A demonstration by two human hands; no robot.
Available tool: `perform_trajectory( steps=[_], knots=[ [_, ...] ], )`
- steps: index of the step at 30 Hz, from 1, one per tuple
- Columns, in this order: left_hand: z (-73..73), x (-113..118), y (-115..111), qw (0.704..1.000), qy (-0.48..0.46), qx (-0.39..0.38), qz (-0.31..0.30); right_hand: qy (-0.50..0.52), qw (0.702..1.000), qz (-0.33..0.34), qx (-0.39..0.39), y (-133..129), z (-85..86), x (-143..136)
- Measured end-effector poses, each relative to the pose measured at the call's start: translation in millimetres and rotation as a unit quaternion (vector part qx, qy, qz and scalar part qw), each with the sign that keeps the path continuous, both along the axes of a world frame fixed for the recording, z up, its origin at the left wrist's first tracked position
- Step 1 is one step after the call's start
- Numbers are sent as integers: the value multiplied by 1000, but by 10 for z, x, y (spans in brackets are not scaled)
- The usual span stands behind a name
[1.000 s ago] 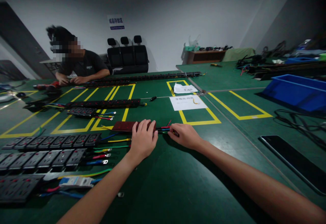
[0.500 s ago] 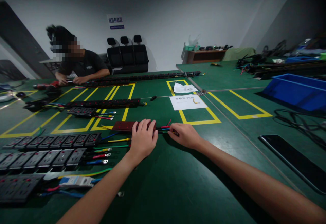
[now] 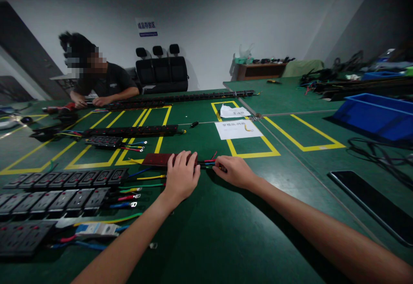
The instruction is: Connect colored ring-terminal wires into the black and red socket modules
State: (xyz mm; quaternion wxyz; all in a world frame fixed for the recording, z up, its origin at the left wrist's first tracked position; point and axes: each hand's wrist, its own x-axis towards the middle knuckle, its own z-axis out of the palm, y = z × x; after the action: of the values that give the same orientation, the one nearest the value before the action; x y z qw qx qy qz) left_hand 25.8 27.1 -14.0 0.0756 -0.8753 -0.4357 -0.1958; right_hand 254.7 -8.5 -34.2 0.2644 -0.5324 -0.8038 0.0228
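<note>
A dark red socket strip [image 3: 156, 160] lies on the green table in front of me. My left hand [image 3: 181, 173] grips its right end from above, fingers bent over the far side and covering part of it. Red, blue and darker wires [image 3: 207, 162] come out of that end toward the right. Closed around their far ends is my right hand [image 3: 235, 171], its fingertips pinched together; the wire tips are mostly hidden in it. A short red wire end sticks up beside these fingers.
Black socket strips [image 3: 66, 178] with lugged wires fill the left side. Paper labels [image 3: 238, 130] lie beyond my hands. At right are a phone [image 3: 371, 202], black cables [image 3: 376, 157] and a blue bin [image 3: 377, 116]. A co-worker [image 3: 106, 81] sits across the table.
</note>
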Motion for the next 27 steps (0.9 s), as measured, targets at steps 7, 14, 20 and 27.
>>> perform_trajectory(
  steps=[7, 14, 20, 27],
  knots=[
    [-12, 0, 0, 1000, 0, 3, 0, -3, 1000, -5, 0, 8, -26, 5],
    [-3, -5, -3, 1000, -1, 4, 0, 1, 1000, -5, -6, 2, -13, 2],
    [20, -2, -15, 1000, -1, -2, 0, 0, 1000, -6, -6, 0, -8, -2],
    [1, -5, -9, 1000, -6, 1, -1, -4, 1000, -5, -5, 1, -12, 2]
  ],
)
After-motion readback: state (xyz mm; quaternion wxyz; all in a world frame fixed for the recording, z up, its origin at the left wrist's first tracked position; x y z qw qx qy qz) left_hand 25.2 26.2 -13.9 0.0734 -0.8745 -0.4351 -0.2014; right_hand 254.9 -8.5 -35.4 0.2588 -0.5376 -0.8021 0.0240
